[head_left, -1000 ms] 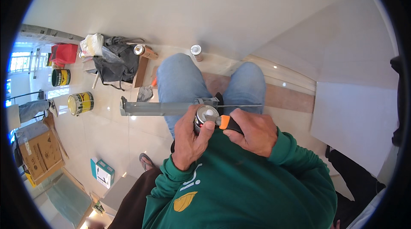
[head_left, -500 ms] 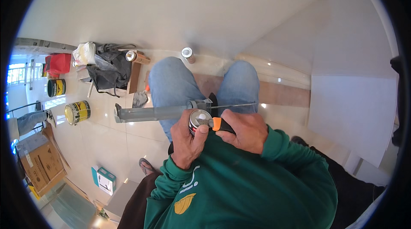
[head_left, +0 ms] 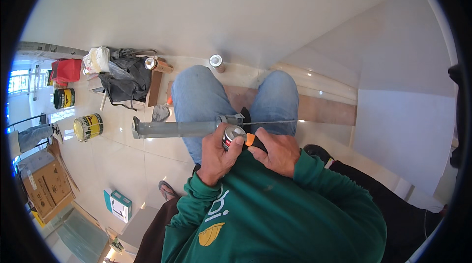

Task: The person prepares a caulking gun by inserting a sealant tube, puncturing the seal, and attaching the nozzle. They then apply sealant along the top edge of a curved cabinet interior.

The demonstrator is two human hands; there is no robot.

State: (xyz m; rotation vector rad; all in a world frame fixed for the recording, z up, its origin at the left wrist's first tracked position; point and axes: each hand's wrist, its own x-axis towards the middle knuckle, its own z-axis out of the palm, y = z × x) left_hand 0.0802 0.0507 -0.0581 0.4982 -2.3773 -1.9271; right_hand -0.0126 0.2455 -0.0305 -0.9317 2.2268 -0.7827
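My left hand (head_left: 220,156) is wrapped around a sealant cartridge (head_left: 233,133), its silver round end turned up and a dark-and-red side showing below. In my right hand (head_left: 279,152) is a knife (head_left: 256,142) with a black and orange handle. Its blade end meets the cartridge's top beside my left thumb, and my fingers partly hide it. Behind the cartridge, a grey caulking gun (head_left: 177,129) lies across my thighs, its thin rod pointing right. Neither hand visibly grips the gun.
Another cartridge (head_left: 217,63) stands beyond my knees by the wall. At left are a black bag (head_left: 129,85), a can lying down (head_left: 160,64), paint buckets (head_left: 88,127) and a cardboard box (head_left: 49,184). Other people's feet are nearby: a sandalled foot (head_left: 167,190) and a dark shoe (head_left: 318,154).
My hands have drawn slightly closer together, and the cartridge's end has tilted. The knife has shifted toward its near right rim. At right, the other person's shoe has moved leftward into fuller view.
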